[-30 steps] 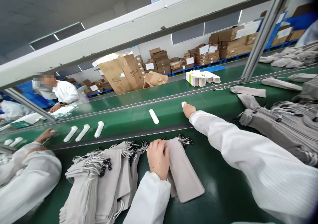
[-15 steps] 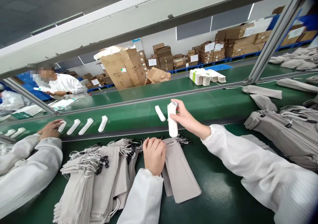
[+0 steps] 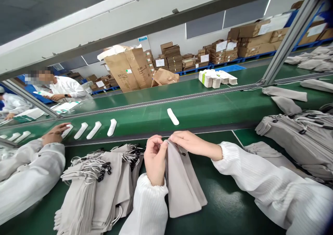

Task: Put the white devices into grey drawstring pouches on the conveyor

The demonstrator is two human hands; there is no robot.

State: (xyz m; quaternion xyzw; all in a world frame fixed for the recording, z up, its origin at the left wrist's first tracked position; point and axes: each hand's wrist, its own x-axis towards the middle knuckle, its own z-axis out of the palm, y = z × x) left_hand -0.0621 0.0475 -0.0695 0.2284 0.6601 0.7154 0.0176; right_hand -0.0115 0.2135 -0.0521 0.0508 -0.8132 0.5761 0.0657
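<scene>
A grey drawstring pouch [image 3: 179,190] hangs mouth up between my hands, and a second grey pouch [image 3: 194,176] lies just behind it to the right. My left hand [image 3: 155,160] pinches the left side of the pouch's mouth. At the same top edge, the fingers of my right hand [image 3: 191,144] are bent over the opening and grip the fabric. The white handheld device seen earlier in my right hand no longer shows; whether it is inside the pouch cannot be made out. Left of my left hand lies a pile of grey pouches [image 3: 104,190] with white cords and black toggles.
Beyond my hands runs a green belt [image 3: 140,117] carrying a white device [image 3: 173,117] and several more to the left. A co-worker's hand [image 3: 56,134] touches one there. More pouches [image 3: 296,137] are heaped at right. White boxes [image 3: 217,78] stand behind, under a metal frame.
My right hand has come down from above the belt to the pouch's mouth, and the white device it held is out of sight. My left hand has turned and lifted the pouch's top edge.
</scene>
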